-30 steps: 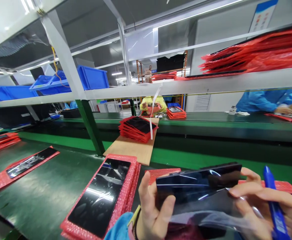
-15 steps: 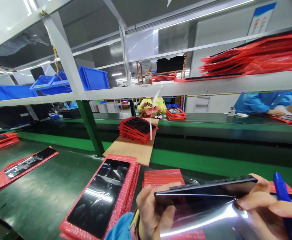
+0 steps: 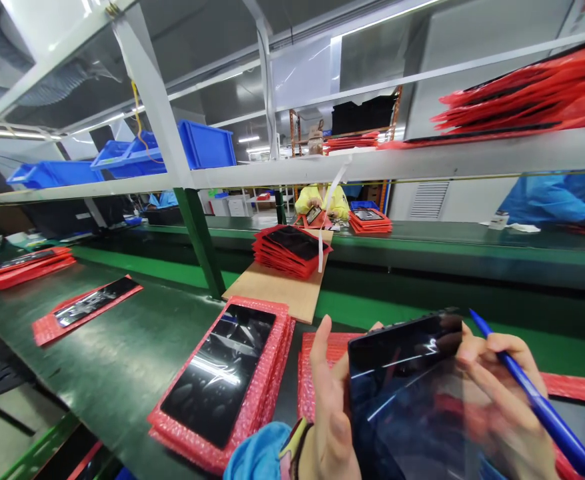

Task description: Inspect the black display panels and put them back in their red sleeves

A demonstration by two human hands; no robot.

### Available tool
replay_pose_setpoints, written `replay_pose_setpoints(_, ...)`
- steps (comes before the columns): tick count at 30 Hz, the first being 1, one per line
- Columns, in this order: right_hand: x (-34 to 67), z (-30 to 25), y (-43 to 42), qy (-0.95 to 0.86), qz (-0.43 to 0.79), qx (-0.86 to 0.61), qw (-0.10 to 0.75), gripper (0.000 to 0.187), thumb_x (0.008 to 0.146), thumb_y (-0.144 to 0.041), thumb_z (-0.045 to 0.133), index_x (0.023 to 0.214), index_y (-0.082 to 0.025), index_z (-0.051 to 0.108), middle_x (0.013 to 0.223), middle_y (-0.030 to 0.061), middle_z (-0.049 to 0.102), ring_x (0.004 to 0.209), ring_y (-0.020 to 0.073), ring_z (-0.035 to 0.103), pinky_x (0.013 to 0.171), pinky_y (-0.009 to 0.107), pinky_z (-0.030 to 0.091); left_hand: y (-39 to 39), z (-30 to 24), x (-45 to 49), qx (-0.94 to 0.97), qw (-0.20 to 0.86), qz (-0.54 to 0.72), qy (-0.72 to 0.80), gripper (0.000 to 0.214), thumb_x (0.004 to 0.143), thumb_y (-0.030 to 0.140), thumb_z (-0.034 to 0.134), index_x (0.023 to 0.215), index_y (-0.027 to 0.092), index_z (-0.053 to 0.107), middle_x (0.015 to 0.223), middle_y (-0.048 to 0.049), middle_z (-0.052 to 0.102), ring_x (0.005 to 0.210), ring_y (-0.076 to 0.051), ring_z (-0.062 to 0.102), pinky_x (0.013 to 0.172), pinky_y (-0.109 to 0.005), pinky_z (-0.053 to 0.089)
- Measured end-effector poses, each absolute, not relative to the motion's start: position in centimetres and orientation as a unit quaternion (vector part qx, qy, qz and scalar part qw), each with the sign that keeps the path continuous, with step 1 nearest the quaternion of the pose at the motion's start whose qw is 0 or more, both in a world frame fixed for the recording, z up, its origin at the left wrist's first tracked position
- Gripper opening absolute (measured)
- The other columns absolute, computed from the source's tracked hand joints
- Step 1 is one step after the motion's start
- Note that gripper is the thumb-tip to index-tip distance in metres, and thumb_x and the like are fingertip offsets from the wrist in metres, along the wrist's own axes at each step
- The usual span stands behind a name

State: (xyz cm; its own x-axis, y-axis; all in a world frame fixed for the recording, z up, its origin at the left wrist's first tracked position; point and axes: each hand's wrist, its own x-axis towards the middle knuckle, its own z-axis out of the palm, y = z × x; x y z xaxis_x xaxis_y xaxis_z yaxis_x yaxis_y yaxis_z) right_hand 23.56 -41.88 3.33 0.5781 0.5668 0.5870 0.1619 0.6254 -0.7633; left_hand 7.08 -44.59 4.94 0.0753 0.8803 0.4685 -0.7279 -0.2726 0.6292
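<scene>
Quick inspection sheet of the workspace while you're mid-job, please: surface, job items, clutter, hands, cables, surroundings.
Surface: green workbench, with a cardboard sheet toward its far side.
Job's things: glossy black device held up; blue pen; similar device on stacked red bubble pouches.
Clutter: further red pouch under a dark device; red stack on the cardboard.
Hands: left hand grips the device's edge; right hand holds the pen, fingers against the device.
Cables: yellow cable by the shelf upright.
Surroundings: blue bins on white shelving; co-worker's blue sleeve; co-worker in yellow.
</scene>
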Motion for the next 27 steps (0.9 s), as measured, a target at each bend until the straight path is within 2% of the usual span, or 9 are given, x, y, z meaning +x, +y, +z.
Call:
replay_pose_setpoints(4, 23.9, 2.8, -41.5, -0.396, 0.214, -0.358, 0.818, 0.031, 0.057, -0.026, 0.082, 0.076, -0.028, 0.058, 0.058, -0.0029, 0.058, 0.057, 0.0169, 0.053, 0.105, 0.052, 0.032, -44.4, 4.7, 6.8, 0.419, 0.594, 0.679, 0.102, 0.081, 0.080, 0.065, 0.048, 0.149, 0.029, 0.022, 0.136, -0.0103, 0.055, 0.127, -0.034, 0.048, 0.105, -0.048, 0.041)
replay_pose_setpoints(9, 24.0, 2.7, -41.6, -0.389, 0.241, -0.378, 0.805, 0.028, 0.061, -0.023, 0.078, 0.080, -0.029, 0.059, 0.061, -0.0027, 0.057, 0.060, 0.0192, 0.057, 0.102, 0.052, 0.037, -43.9, 4.2, 6.0, 0.453, 0.594, 0.654, 0.122, 0.065, 0.081, 0.062, 0.049, 0.135, 0.025, 0.050, 0.141, -0.0082, 0.050, 0.135, -0.035, 0.038, 0.113, -0.048, 0.031)
replay_pose_setpoints(12, 23.9, 3.1, -41.8, -0.389, 0.252, -0.394, 0.794, 0.024, 0.064, -0.023, 0.076, 0.079, -0.029, 0.058, 0.062, -0.0029, 0.056, 0.062, 0.0197, 0.058, 0.102, 0.051, 0.037, -43.3, 4.2, 5.7, 0.454, 0.575, 0.669, 0.124, 0.055, 0.085, 0.057, 0.048, 0.127, 0.024, 0.058, 0.139, -0.0074, 0.053, 0.133, -0.033, 0.041, 0.112, -0.047, 0.032)
replay_pose_setpoints(16, 23.8, 3.4, -41.8, -0.385, 0.282, -0.429, 0.767, 0.021, 0.064, -0.024, 0.074, 0.075, -0.027, 0.056, 0.062, -0.0027, 0.053, 0.064, 0.0182, 0.058, 0.099, 0.046, 0.041, -42.4, 4.8, 5.5, 0.426, 0.605, 0.660, 0.131, 0.049, 0.090, 0.053, 0.042, 0.126, 0.024, 0.058, 0.132, -0.0071, 0.059, 0.127, -0.028, 0.050, 0.109, -0.043, 0.039)
replay_pose_setpoints(20, 23.7, 3.3, -41.9, -0.364, 0.333, -0.442, 0.749, 0.023, 0.065, -0.025, 0.072, 0.071, -0.026, 0.050, 0.065, -0.0021, 0.048, 0.065, 0.0171, 0.059, 0.087, 0.039, 0.050, -41.3, 5.1, 5.1, 0.403, 0.607, 0.661, 0.176, 0.046, 0.091, 0.049, 0.042, 0.128, 0.026, 0.056, 0.135, -0.0025, 0.056, 0.136, -0.023, 0.038, 0.110, -0.038, 0.038)
replay_pose_setpoints(23, 23.8, 3.2, -42.0, -0.346, 0.363, -0.435, 0.748, 0.019, 0.072, -0.024, 0.065, 0.073, -0.027, 0.047, 0.068, -0.0005, 0.048, 0.083, 0.0229, 0.065, 0.089, 0.042, 0.051, -40.5, 4.9, 5.0, 0.386, 0.605, 0.667, 0.198, 0.044, 0.091, 0.045, 0.039, 0.128, 0.028, 0.056, 0.142, 0.0015, 0.049, 0.140, -0.020, 0.029, 0.114, -0.035, 0.033)
replay_pose_setpoints(25, 24.0, 3.1, -42.1, -0.309, 0.385, -0.426, 0.758, 0.017, 0.072, -0.020, 0.063, 0.073, -0.027, 0.048, 0.069, 0.0003, 0.050, 0.098, 0.0259, 0.064, 0.094, 0.044, 0.049, -40.1, 4.6, 5.0, 0.375, 0.610, 0.667, 0.206, 0.044, 0.093, 0.044, 0.035, 0.129, 0.029, 0.055, 0.145, 0.0034, 0.045, 0.141, -0.018, 0.027, 0.116, -0.035, 0.029)
replay_pose_setpoints(27, 24.2, 3.1, -42.2, -0.250, 0.400, -0.424, 0.773, 0.014, 0.070, -0.018, 0.063, 0.075, -0.025, 0.053, 0.070, 0.0015, 0.053, 0.105, 0.0266, 0.063, 0.100, 0.044, 0.046, -39.7, 4.5, 5.0, 0.370, 0.618, 0.660, 0.213, 0.045, 0.093, 0.041, 0.032, 0.131, 0.028, 0.052, 0.147, 0.0037, 0.042, 0.142, -0.017, 0.024, 0.117, -0.035, 0.025)
